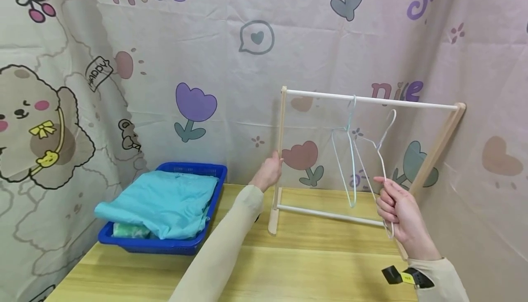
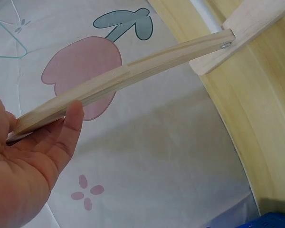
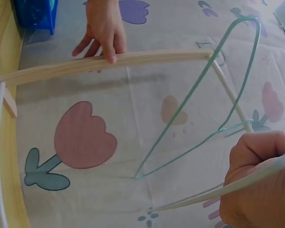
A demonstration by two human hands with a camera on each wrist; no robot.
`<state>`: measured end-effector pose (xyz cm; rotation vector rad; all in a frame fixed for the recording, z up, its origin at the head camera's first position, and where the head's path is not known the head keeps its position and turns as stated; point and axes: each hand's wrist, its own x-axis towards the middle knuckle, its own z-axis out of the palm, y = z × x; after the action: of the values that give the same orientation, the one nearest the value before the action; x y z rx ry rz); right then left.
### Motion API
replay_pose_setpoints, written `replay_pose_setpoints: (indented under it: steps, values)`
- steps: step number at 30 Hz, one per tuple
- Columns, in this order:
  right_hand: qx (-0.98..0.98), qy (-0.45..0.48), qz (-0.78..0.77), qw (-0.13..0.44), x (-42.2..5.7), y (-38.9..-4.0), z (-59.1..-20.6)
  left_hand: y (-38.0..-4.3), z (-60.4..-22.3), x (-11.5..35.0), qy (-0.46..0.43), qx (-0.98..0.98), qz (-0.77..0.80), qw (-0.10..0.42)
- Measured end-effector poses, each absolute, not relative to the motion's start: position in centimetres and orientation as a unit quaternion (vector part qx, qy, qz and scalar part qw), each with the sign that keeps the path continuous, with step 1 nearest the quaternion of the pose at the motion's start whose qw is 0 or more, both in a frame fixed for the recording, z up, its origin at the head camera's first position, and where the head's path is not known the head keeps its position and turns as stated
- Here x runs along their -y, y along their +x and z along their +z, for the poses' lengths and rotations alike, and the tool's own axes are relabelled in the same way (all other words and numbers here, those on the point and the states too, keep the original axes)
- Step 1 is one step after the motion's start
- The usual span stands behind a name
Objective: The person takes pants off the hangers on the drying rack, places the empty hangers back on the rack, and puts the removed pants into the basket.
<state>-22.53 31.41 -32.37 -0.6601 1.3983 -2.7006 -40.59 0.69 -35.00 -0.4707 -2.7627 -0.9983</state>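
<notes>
My left hand (image 1: 269, 171) grips the left upright (image 2: 128, 73) of a small wooden clothes rack partway up, thumb and fingers on either side of the post. My right hand (image 1: 398, 210) holds a white clothes hanger (image 1: 387, 132) by its lower part, the fingers curled round it. The hook of this hanger points up, just below the rack's white top bar (image 1: 313, 95) in the head view. Left of it, a pale green hanger (image 3: 183, 102) hangs by its hook from the bar, carrying no garment.
On the left of the wooden table (image 1: 284, 265) stands a blue plastic basket (image 1: 165, 245) with folded turquoise fabric (image 1: 165, 201) heaped above its rim. A green and white item (image 1: 131, 231) shows beneath the fabric. A printed curtain (image 1: 231, 109) hangs behind the rack and along both sides.
</notes>
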Motion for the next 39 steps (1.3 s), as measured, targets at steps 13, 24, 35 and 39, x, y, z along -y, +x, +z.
replay_pose_setpoints:
  steps: [13, 24, 35, 39]
  values:
    - [-0.427, -0.213, -0.879, 0.016, -31.6, -22.8, -30.0, -40.4, -35.0, -0.8, -0.15, 0.923, -0.345, 0.081]
    - [-0.378, -0.235, -0.895, 0.041, -33.3, -23.7, -27.9, -40.1, -35.0, -0.9, -0.138, 0.927, -0.336, 0.09]
    - [-0.381, -0.206, -0.901, 0.04, -34.3, -24.9, -28.4, -40.1, -35.0, -0.7, -0.137, 0.925, -0.342, 0.094]
    - [-0.373, -0.194, -0.906, 0.044, -34.6, -25.2, -28.9, -40.0, -35.1, -0.9, -0.136, 0.925, -0.34, 0.098]
